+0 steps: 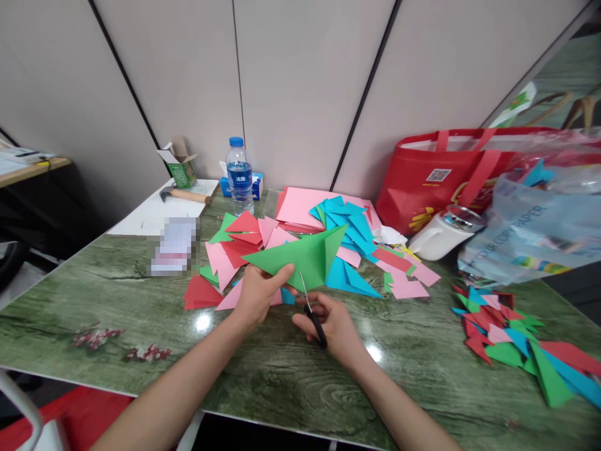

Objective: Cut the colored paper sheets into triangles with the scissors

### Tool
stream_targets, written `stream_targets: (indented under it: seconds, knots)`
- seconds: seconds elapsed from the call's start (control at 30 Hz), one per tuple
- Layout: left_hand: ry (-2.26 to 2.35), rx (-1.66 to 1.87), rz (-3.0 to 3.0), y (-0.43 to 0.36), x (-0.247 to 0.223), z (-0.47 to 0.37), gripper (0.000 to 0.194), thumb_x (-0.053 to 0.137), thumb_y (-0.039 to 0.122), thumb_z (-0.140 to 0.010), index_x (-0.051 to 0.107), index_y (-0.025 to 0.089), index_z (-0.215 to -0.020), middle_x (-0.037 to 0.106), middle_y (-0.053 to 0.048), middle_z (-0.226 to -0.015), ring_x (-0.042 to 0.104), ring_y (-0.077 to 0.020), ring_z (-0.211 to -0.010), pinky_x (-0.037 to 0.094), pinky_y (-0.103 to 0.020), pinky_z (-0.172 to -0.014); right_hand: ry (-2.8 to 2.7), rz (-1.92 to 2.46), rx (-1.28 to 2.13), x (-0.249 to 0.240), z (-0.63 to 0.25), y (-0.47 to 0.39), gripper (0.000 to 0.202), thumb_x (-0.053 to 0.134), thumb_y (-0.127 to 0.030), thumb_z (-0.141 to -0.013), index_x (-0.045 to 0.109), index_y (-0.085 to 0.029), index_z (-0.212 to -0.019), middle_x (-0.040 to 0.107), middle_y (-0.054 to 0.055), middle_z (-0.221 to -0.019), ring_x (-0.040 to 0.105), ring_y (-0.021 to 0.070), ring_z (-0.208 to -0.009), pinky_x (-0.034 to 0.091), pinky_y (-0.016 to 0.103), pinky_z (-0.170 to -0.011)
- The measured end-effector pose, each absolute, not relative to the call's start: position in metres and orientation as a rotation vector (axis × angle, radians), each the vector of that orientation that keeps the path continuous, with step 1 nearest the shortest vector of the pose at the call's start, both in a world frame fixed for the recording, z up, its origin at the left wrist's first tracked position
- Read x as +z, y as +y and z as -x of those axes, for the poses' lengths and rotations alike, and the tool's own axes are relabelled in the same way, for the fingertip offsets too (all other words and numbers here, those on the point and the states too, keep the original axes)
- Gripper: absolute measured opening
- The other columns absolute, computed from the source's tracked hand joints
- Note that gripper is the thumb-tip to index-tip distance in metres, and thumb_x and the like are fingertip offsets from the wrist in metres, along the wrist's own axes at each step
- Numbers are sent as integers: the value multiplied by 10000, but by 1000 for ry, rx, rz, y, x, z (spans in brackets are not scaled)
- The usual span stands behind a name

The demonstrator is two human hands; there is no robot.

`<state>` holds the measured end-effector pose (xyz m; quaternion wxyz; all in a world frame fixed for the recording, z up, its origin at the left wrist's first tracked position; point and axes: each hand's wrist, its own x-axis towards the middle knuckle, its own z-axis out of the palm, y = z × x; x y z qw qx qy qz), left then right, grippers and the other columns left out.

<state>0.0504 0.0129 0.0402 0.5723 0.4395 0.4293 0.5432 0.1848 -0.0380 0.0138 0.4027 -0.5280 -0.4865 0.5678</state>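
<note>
My left hand pinches the lower left part of a folded sheet of green paper, thumb on top. The sheet has a crease toward its right side and is held above the table. In my right hand is a pair of scissors with black handles, fingers closed round the loops. Its metal blades point up at the paper's lower edge, and the tip lies over the green sheet. Just beyond are red paper pieces, pink pieces and a pile of blue pieces.
Coloured scraps lie at the right. Behind stand a water bottle, a tissue box, a red bag, a white mug and a plastic bag. A hammer rests on white paper near a small green box.
</note>
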Motion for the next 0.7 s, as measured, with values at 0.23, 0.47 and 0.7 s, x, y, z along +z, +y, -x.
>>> stream_targets:
  seconds: [0.23, 0.47, 0.7]
  knots:
    - [956, 1248, -1118, 8, 37, -54, 168, 705, 243, -678, 615, 115, -741, 649, -13, -650, 599, -131, -459, 504, -239, -435, -1224, 1226, 1459, 12, -187, -35, 480, 793, -416, -519, 516, -159, -815, 521, -38, -617, 464, 108, -553, 377, 232, -521]
    - [968, 1253, -1184, 8, 37, -54, 164, 695, 233, -676, 594, 124, -746, 626, 1, -609, 588, -135, -436, 498, -245, -427, -1198, 1220, 1508, 15, -188, -35, 501, 825, -382, -462, 528, -159, -798, 550, -12, -681, 515, 139, -629, 419, 258, -590]
    - [980, 1256, -1217, 7, 39, -54, 140, 687, 214, -681, 582, 134, -730, 622, 11, -589, 589, -137, -420, 492, -239, -413, -1233, 1244, 1452, 14, -188, -35, 431, 761, -440, -545, 541, -161, -789, 533, -18, -647, 491, 129, -589, 409, 256, -561]
